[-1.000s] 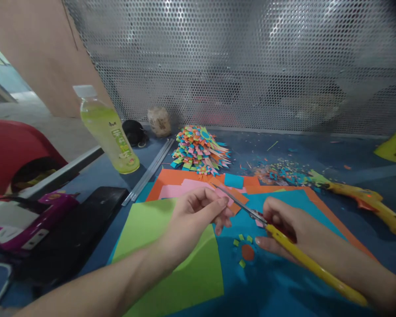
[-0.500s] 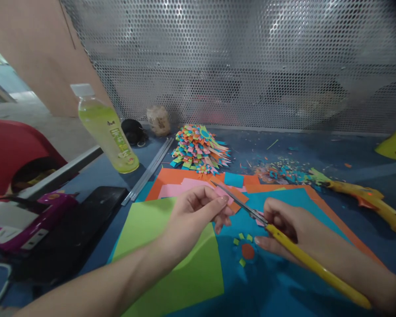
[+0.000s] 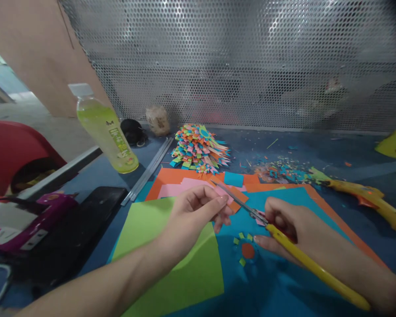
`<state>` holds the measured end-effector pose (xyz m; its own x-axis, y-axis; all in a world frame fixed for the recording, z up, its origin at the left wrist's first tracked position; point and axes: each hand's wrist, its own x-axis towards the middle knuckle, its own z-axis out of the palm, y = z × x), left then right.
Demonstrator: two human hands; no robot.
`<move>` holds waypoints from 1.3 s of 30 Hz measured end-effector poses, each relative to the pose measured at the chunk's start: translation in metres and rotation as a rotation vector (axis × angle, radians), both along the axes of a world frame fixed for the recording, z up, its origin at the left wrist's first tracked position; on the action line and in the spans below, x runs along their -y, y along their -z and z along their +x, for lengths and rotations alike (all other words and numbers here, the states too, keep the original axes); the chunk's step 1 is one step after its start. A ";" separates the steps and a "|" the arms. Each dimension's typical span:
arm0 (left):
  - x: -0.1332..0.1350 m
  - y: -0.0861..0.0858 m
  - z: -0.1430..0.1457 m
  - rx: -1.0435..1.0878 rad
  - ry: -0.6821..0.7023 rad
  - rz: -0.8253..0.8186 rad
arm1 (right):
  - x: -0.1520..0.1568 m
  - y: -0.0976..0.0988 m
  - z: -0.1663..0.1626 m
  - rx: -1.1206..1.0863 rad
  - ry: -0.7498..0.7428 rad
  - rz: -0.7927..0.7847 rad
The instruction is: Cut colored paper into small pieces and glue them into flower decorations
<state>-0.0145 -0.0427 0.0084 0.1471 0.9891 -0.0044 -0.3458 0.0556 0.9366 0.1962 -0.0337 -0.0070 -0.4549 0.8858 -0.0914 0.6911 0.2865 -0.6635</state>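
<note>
Between the thumb and fingers of my left hand (image 3: 196,215) is a small piece of pink paper (image 3: 223,193). My right hand (image 3: 292,224) grips a pair of scissors (image 3: 313,263) with long yellow handles. Their metal blades point up and left, passing beside the pink piece; whether they touch it I cannot tell. Below my right thumb lies a small blue paper flower (image 3: 248,252) with an orange centre and several green squares round it. Under my hands are a green sheet (image 3: 185,281) and a blue sheet (image 3: 284,198), with orange and pink paper behind.
A heap of multicoloured paper spikes (image 3: 198,147) stands at the back. Paper scraps (image 3: 284,171) and a yellow glue gun (image 3: 366,193) lie to the right. On the left are a drink bottle (image 3: 104,127), clear sticks (image 3: 148,171), a black phone (image 3: 95,215) and a purple power strip (image 3: 44,224).
Almost nothing differs. Both hands, the scissors and the pink paper hold nearly the same place; the view has shifted very slightly.
</note>
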 end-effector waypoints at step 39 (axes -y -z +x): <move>0.001 -0.002 -0.004 0.127 0.100 0.164 | 0.006 -0.012 -0.004 -0.303 -0.096 -0.255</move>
<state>-0.0183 -0.0435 0.0107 0.2340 0.9554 0.1799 -0.4616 -0.0537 0.8854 0.1925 -0.0395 0.0046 -0.5747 0.8041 -0.1521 0.4317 0.1400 -0.8911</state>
